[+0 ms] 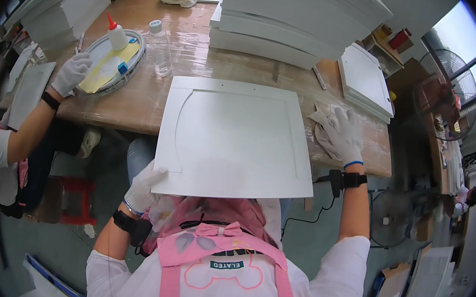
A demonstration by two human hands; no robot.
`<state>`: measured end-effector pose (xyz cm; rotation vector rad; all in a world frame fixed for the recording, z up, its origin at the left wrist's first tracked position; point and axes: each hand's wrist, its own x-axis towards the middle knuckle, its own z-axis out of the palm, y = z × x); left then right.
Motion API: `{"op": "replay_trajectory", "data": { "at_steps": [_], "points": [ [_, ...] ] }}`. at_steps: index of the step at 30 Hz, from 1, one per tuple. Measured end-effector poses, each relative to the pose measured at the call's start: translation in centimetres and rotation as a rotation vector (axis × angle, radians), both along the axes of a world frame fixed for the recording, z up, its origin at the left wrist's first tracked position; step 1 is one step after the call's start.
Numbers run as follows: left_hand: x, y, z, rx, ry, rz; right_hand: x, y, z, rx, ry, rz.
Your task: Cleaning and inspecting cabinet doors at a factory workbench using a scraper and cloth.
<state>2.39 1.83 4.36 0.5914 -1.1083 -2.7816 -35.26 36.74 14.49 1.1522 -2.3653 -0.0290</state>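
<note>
The white panel (233, 139) lay flat, its far edge on the wooden table (138, 103) and its near edge overhanging toward the person; nearly square, its slightly longer axis ran left to right, with the arched recess curving toward the left. The gloved left hand (142, 188) gripped the panel's near-left corner, fingers closed around the edge. The gloved right hand (341, 133) rested on a crumpled cloth (320, 125) just right of the panel, fingers loosely spread.

Single head-worn fisheye view, looking steeply down, close over the workbench (138, 103) edge, rim bent
</note>
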Motion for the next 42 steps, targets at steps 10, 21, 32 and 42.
{"op": "replay_trajectory", "data": {
  "at_steps": [10, 21, 32, 42],
  "points": [
    [-0.7, 0.3, -1.0, -0.093, -0.203, 0.028, -5.4, 2.4, -7.6, -0.216, -0.467, -0.334],
    [-1.8, 0.1, -1.6, -0.176, -0.272, -0.052, -3.2, -6.3, -2.0, -0.306, -0.482, -0.144],
    [-1.4, -1.5, -2.6, -0.318, -0.313, -0.148, -12.8, -23.5, -7.7, -0.004, -0.634, -0.497],
    [-0.8, -2.5, -4.1, -0.33, -0.308, -0.233, -14.6, -26.6, -8.9, 0.12, -0.728, -0.496]
  ]
}}
